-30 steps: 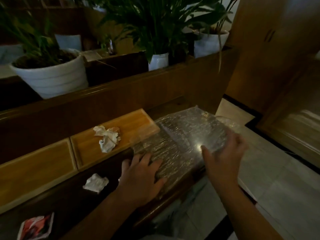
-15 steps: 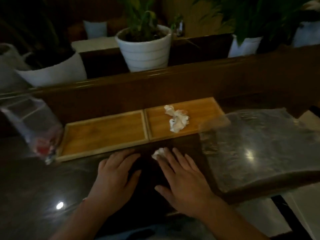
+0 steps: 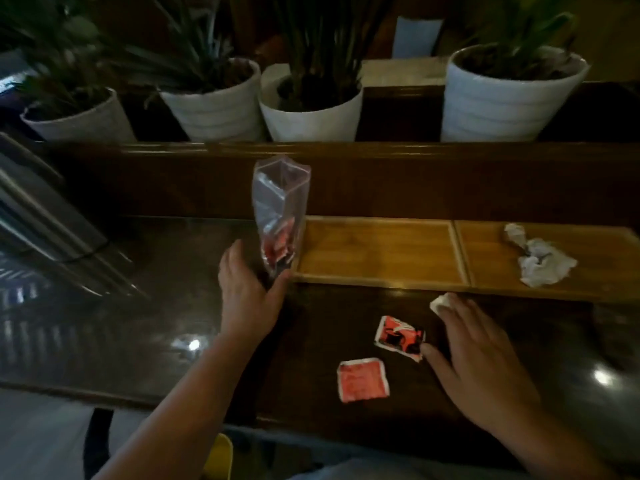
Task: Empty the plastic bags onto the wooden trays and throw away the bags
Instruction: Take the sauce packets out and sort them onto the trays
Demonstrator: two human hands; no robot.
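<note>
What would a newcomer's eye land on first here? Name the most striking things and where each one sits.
First, the clear plastic bag standing upright at the left end of the wooden trays, red packets inside, with the left hand at its base. Next, two red sachets lying loose on the dark tabletop beside the right hand. Behind, a row of white plant pots lines the ledge.

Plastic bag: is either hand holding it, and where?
The left hand grips the upright plastic bag at its bottom end. The right hand holds nothing, resting flat on the table.
</note>
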